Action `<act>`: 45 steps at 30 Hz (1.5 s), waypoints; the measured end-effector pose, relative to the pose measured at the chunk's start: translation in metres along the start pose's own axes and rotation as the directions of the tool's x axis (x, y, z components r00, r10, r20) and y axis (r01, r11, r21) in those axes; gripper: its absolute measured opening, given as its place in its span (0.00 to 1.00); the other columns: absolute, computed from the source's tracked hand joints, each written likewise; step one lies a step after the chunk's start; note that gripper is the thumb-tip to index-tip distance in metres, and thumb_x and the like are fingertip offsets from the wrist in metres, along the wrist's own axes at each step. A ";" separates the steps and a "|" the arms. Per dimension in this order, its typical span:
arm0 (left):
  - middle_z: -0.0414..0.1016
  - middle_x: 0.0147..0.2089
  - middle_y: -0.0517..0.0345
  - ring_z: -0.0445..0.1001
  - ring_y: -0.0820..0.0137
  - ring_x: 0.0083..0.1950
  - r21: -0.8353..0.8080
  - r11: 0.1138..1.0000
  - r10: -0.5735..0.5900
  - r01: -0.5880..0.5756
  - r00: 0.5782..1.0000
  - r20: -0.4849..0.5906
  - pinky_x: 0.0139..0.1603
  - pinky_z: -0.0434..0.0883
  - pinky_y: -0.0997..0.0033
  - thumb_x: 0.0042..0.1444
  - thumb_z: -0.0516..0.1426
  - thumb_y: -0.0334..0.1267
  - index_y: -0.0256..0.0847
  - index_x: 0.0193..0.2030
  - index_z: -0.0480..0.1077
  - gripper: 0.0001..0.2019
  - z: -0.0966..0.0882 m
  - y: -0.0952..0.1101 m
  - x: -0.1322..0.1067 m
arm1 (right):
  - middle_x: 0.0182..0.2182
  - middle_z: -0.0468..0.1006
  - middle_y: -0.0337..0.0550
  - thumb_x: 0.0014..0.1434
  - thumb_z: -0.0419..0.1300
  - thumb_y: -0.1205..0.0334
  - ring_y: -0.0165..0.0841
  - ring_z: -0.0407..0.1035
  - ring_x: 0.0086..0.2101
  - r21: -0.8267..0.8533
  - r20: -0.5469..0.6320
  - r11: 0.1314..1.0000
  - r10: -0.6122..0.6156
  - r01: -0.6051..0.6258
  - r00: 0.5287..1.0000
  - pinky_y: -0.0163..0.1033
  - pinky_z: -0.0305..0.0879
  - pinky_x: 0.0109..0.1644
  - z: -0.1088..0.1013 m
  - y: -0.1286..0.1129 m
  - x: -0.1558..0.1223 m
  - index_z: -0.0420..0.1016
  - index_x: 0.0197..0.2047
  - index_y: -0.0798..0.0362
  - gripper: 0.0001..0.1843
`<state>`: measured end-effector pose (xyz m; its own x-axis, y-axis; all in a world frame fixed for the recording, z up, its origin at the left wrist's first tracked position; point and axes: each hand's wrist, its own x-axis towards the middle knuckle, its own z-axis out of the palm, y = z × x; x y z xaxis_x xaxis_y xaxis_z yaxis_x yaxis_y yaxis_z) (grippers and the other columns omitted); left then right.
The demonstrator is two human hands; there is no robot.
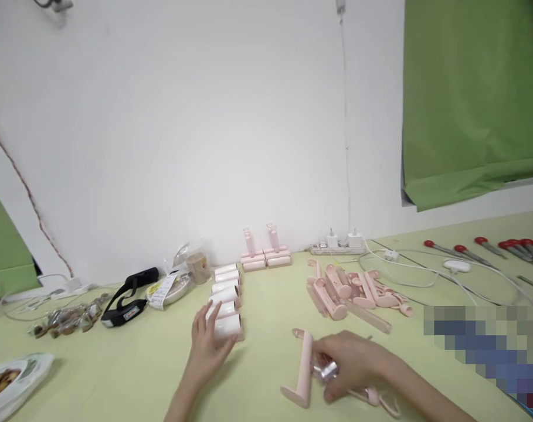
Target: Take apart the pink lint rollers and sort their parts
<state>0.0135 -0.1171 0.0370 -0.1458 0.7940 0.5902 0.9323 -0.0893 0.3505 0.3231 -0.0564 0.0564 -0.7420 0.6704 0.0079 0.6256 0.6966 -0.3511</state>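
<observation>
Six white rolls appear to line up at centre; two pink roller sets are farther back. One pink bracket and one silvery piece lie lower right of centre. The pink parts heaped at right overlap too much to count. Two white charger plugs, one paper cup, two green curtains, and at least seven red-ended tools, far right.

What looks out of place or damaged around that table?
A jagged brown line, possibly a crack, runs down the wall at far left. The pink parts right of centre lie jumbled, unlike the neat row of white rolls by the left hand. I see no spill.
</observation>
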 end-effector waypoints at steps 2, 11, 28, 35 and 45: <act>0.69 0.41 0.48 0.68 0.60 0.44 -0.170 0.971 -0.148 0.168 0.981 0.125 0.44 0.65 0.58 0.50 0.49 0.52 0.38 0.47 0.62 0.23 0.013 0.036 0.002 | 0.20 0.72 0.37 0.40 0.58 0.60 0.31 0.63 0.21 -0.056 -0.042 0.998 -0.022 0.020 0.999 0.30 0.42 0.19 0.005 -0.005 0.003 0.69 0.26 0.50 0.07; 0.64 0.16 0.65 0.64 0.74 0.15 -0.553 0.508 0.048 0.660 0.620 0.783 0.16 0.62 0.75 0.44 0.50 0.60 0.37 0.34 0.60 0.25 0.071 0.129 0.016 | 0.15 0.70 0.35 0.46 0.51 0.66 0.27 0.59 0.17 -0.277 -0.179 0.950 -0.200 0.146 0.963 0.31 0.42 0.22 -0.007 -0.011 0.006 0.71 0.31 0.50 0.10; 0.63 0.19 0.66 0.65 0.71 0.21 -0.635 0.466 -0.163 0.616 0.765 0.623 0.25 0.61 0.72 0.41 0.56 0.53 0.35 0.43 0.64 0.26 0.080 0.105 0.021 | 0.25 0.72 0.42 0.53 0.50 0.46 0.31 0.65 0.25 0.267 -0.725 0.958 0.128 0.104 0.677 0.33 0.61 0.25 -0.035 0.016 0.007 0.73 0.40 0.52 0.21; 0.66 0.43 0.48 0.60 0.58 0.50 -0.660 0.648 -0.204 0.379 0.922 0.328 0.50 0.54 0.62 0.42 0.56 0.45 0.38 0.37 0.63 0.16 0.082 0.122 0.018 | 0.28 0.74 0.39 0.55 0.54 0.60 0.26 0.65 0.23 -0.324 -0.672 0.913 -0.407 0.248 0.619 0.30 0.56 0.25 -0.012 -0.007 0.003 0.66 0.43 0.50 0.11; 0.58 0.16 0.69 0.56 0.81 0.13 -0.591 -0.362 0.023 0.721 0.641 0.767 0.13 0.52 0.82 0.45 0.54 0.41 0.39 0.29 0.62 0.07 0.054 0.131 0.010 | 0.39 0.70 0.49 0.58 0.41 0.45 0.31 0.66 0.30 -0.082 -0.536 0.891 -0.416 0.446 0.734 0.35 0.62 0.32 -0.002 -0.007 0.006 0.63 0.47 0.53 0.24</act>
<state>0.1516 -0.0890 0.0493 0.1818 0.9682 -0.1721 -0.6381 0.2493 0.7285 0.3148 -0.0563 0.0611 -0.6759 0.3393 0.6542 0.2469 0.9407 -0.2328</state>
